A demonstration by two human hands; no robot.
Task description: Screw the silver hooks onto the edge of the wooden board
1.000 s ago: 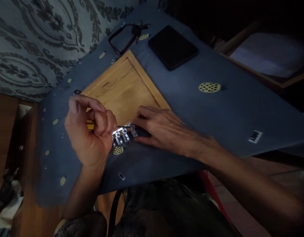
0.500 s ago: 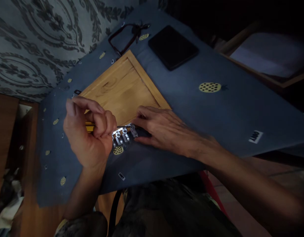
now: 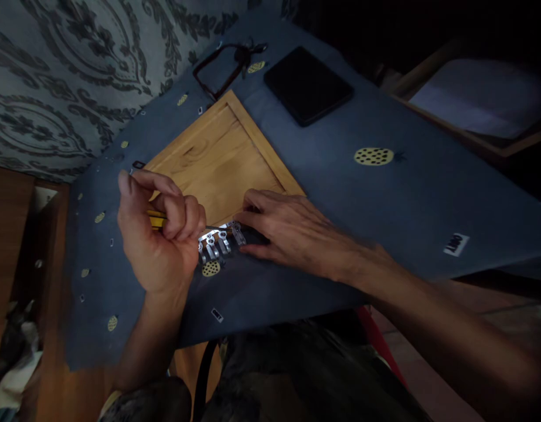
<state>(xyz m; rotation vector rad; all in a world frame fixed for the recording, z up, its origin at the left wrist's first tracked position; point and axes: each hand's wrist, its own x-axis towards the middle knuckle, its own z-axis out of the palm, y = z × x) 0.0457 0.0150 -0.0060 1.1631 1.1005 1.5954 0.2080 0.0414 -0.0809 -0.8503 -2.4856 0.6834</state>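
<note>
The hook rail (image 3: 212, 248) lay right between: left hand (image 3: 160, 234) clamped round a yellow screwdriver (image 3: 156, 221), right hand (image 3: 292, 228) pinched the end hook (image 3: 238, 234)!

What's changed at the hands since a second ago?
The left hand has shifted slightly, and the yellow-handled tool in its grip now tilts a little more downward toward the picture's right. Nothing was grasped or released. The right hand, metal hooks and wooden board stayed put.

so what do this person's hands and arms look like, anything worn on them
The left hand and right hand are bare, with no glove, ring or watch showing. Both forearms are uncovered where visible; dark patterned cloth beside the left one may be a sleeve.
</note>
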